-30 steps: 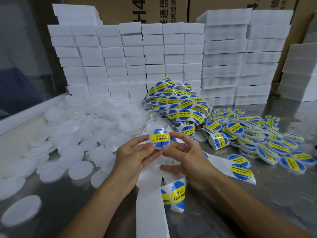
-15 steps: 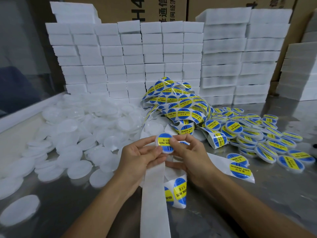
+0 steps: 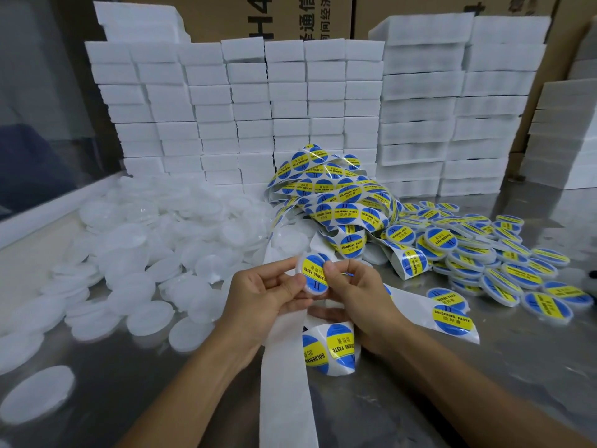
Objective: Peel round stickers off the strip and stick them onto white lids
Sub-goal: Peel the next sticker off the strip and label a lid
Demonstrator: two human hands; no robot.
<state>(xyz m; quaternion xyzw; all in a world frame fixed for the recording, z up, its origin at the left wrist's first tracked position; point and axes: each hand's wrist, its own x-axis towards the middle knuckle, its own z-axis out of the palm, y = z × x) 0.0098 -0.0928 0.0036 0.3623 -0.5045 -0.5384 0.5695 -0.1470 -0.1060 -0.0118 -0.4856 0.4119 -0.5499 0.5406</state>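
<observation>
Both hands hold one white lid above the counter: the left hand and the right hand pinch its edges. Its round sticker faces up, and the yellow band runs up and down.

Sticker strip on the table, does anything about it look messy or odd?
Yes: the sticker strip lies in a tangled heap against the foam blocks, not rolled. Its peeled backing trails toward the person, passing under the hands.

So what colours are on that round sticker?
Blue with a yellow band of dark print, on the sticker; head view.
</observation>
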